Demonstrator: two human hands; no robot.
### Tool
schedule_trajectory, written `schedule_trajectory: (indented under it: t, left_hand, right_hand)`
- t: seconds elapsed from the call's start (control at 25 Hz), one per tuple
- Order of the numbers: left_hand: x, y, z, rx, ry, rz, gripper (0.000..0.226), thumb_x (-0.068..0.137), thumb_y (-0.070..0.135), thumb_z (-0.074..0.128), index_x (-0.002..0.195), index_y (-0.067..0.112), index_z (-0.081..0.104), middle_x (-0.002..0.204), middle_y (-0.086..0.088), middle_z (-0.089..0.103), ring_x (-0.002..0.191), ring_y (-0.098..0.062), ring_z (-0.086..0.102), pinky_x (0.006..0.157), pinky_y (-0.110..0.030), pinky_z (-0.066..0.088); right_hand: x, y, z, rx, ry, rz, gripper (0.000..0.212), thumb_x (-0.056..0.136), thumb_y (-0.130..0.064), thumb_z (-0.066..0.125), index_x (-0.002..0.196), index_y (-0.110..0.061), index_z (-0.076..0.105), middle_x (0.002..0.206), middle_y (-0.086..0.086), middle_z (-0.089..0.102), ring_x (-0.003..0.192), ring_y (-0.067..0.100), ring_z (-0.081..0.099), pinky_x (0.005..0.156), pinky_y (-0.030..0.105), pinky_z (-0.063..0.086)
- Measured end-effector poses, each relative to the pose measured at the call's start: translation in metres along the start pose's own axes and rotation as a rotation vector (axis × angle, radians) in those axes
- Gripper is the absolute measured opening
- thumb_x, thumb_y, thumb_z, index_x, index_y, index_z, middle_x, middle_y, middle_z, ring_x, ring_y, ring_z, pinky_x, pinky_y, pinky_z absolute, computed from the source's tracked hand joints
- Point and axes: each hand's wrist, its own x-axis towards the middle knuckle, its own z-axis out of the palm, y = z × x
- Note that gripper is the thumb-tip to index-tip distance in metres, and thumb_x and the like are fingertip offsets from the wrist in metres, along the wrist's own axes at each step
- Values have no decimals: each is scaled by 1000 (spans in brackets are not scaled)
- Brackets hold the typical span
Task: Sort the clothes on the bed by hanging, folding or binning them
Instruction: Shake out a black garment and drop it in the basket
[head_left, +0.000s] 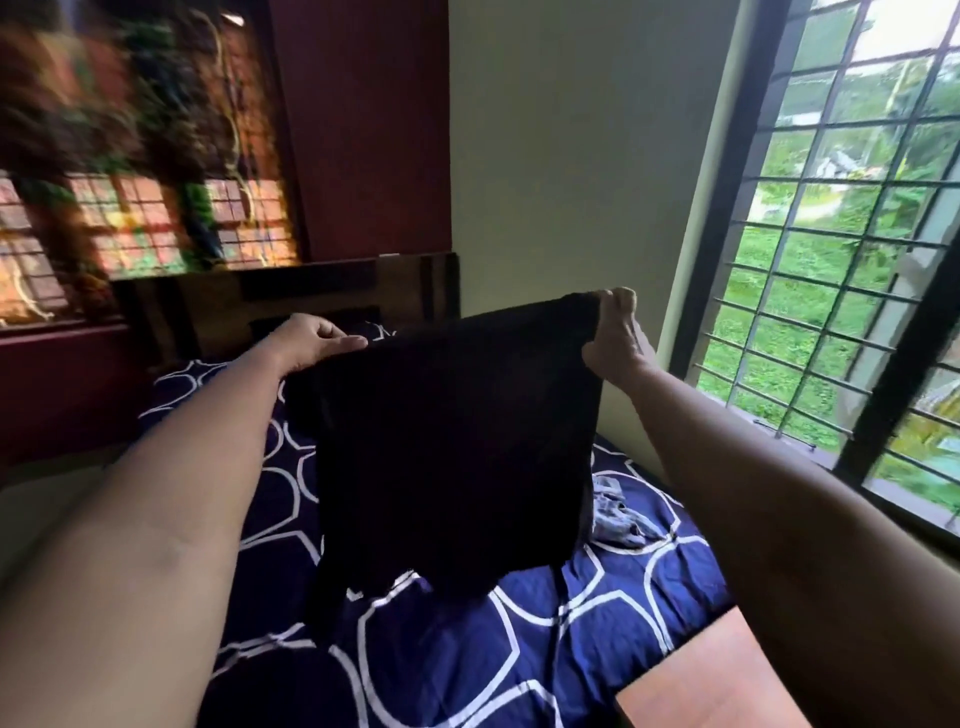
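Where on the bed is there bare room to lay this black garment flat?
Barest: the near sheet, between the black garment and the wooden corner. A narrower strip shows left of the garment. It is crowded toward the window, where a crumpled grey cloth sits.

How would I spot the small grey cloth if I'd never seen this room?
Start at the barred window on the right and drop to the bed with its blue sheet of white rings. The grey cloth lies crumpled on that sheet, just right of the hanging black garment. It is the only pale, bunched-up piece lying there.
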Motion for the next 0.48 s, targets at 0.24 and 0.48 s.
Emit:
schedule_trajectory:
  t: [0.24, 0.48]
  left_hand:
    - [-66, 3, -3, 426, -262, -42, 67, 60, 43, 88, 119, 23, 61, 119, 3, 54, 118, -17, 49, 103, -29, 37]
    - [-133, -43, 11, 450, 120, -77, 40, 81, 2, 65, 117, 15, 56, 120, -13, 59, 106, -31, 57, 90, -35, 44]
  right_hand:
    - [-40, 12, -21, -408, -32, -187, 97, 75, -39, 78, 145, -6, 20, 148, 9, 18, 127, 28, 40, 97, 38, 43]
    - [-83, 9, -26, -265, 173, -97, 43, 91, 4, 42, 133, 1, 38, 139, 15, 33, 117, 28, 47, 105, 37, 35]
